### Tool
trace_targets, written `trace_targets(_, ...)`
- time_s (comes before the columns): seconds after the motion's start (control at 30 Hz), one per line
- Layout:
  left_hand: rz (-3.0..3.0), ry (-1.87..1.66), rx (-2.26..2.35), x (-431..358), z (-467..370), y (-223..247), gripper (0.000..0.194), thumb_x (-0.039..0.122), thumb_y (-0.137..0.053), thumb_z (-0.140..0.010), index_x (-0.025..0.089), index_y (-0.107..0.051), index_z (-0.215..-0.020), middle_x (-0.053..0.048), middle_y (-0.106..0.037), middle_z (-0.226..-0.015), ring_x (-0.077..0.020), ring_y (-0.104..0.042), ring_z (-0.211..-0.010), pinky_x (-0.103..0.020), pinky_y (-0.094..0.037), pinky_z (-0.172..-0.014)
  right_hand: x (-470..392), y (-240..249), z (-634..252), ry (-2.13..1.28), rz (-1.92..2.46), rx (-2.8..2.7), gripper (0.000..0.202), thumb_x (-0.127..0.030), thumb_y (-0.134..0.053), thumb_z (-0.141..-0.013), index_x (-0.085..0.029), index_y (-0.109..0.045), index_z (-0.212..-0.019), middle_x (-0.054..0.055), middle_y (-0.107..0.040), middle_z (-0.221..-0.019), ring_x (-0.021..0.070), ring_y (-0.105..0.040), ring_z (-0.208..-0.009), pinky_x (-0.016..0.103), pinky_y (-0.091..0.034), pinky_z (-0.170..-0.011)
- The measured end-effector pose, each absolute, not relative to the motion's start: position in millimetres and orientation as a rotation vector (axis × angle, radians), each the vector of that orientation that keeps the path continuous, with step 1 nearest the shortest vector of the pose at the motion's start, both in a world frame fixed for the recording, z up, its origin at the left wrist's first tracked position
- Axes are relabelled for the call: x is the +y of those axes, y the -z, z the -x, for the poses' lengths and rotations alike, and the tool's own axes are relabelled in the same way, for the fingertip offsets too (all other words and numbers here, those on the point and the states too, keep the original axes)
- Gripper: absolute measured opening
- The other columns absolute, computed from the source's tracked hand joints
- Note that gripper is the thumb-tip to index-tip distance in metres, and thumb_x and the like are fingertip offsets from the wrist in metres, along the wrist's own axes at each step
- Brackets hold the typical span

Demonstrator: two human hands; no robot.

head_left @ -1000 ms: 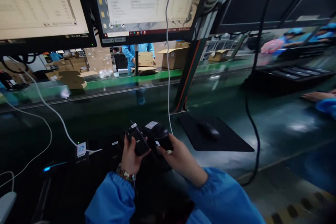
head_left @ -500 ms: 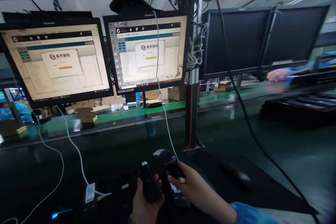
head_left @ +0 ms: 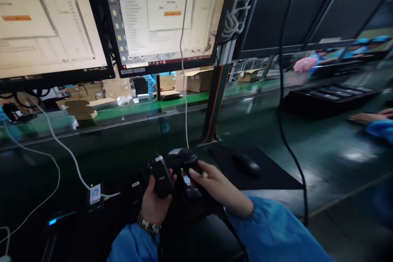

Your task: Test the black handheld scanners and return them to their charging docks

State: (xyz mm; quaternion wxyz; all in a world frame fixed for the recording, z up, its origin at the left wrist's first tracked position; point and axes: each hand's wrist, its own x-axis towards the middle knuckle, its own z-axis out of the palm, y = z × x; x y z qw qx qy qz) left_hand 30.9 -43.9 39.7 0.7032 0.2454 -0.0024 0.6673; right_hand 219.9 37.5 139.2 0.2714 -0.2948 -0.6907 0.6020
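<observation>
View dropped | left hand (head_left: 155, 202) grips device (head_left: 161, 177) | right hand (head_left: 215, 188) grips scanner (head_left: 184, 159)

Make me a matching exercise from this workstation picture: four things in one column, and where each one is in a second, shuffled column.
Things:
1. small black device
2. handheld scanner
3. computer mouse
4. cardboard box

Places:
A. on the black pad
B. in the left hand
C. beyond the green belt, under the lit monitor
D. in the right hand

Pairs: 1-B, 2-D, 3-A, 4-C
</observation>
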Motion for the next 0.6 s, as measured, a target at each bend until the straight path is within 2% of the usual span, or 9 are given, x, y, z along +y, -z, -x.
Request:
trace_targets(0.1,-0.494,-1.538,0.091,-43,-33,-32,0.045,0.037,-0.029,-0.108,0.010,-0.053,-0.135,-0.008,-0.037,-0.145,-0.0261,-0.036,-0.136,-0.026,-0.057,-0.090,38,-137,-221,-1.669,0.815,-1.797,0.078,-0.078,-0.065,-0.074,-0.007,-0.055,-0.106,0.007,-0.058,-0.080,0.0134,-0.052,-0.066,0.018,-0.041,-0.056)
trace_targets(0.27,-0.363,-1.637,0.266,-44,-37,-38,0.039,0.037,-0.038,-0.106,0.014,-0.061,-0.128,-0.010,-0.042,-0.143,-0.0311,-0.040,-0.133,-0.027,-0.062,-0.072,38,-134,-221,-1.675,0.813,-1.784,0.077,-0.080,-0.065,-0.073,-0.009,-0.054,-0.102,0.007,-0.057,-0.080,0.0138,-0.053,-0.067,0.019,-0.042,-0.057)
trace_targets(0.33,-0.215,-1.667,0.355,-44,-40,-47,0.039,0.036,-0.035,-0.106,0.014,-0.057,-0.130,-0.012,-0.042,-0.143,-0.0328,-0.042,-0.131,-0.029,-0.062,-0.063,39,-133,-222,-1.638,0.794,-1.807,0.076,-0.079,-0.063,-0.074,-0.009,-0.054,-0.102,0.008,-0.058,-0.084,0.0156,-0.055,-0.072,0.020,-0.043,-0.060)
trace_targets(0.4,-0.064,-1.696,0.427,-45,-44,-56,0.041,0.034,-0.031,-0.106,0.015,-0.045,-0.139,-0.014,-0.043,-0.142,-0.0354,-0.045,-0.128,-0.032,-0.062,-0.055,44,-132,-224,-1.551,0.776,-1.875,0.073,-0.077,-0.057,-0.078,-0.009,-0.054,-0.104,0.010,-0.059,-0.089,0.0192,-0.058,-0.078,0.022,-0.045,-0.064)
trace_targets(0.5,0.051,-1.745,0.461,-46,-47,-64,0.041,0.027,-0.033,-0.105,0.022,-0.032,-0.146,-0.016,-0.048,-0.137,-0.0394,-0.048,-0.123,-0.038,-0.062,-0.057,66,-133,-231,-1.155,0.920,-2.068,0.057,-0.057,-0.049,-0.090,-0.010,-0.053,-0.122,0.012,-0.061,-0.102,0.0239,-0.061,-0.094,0.027,-0.048,-0.075)
trace_targets(0.6,0.090,-1.793,0.528,-45,-48,-66,0.041,0.017,-0.039,-0.103,0.027,-0.037,-0.142,-0.017,-0.052,-0.133,-0.0398,-0.051,-0.120,-0.037,-0.062,-0.063,97,-133,-236,-0.542,1.416,-2.252,0.059,-0.033,-0.048,-0.097,-0.006,-0.032,-0.148,0.015,-0.063,-0.105,0.0265,-0.063,-0.097,0.031,-0.048,-0.079)
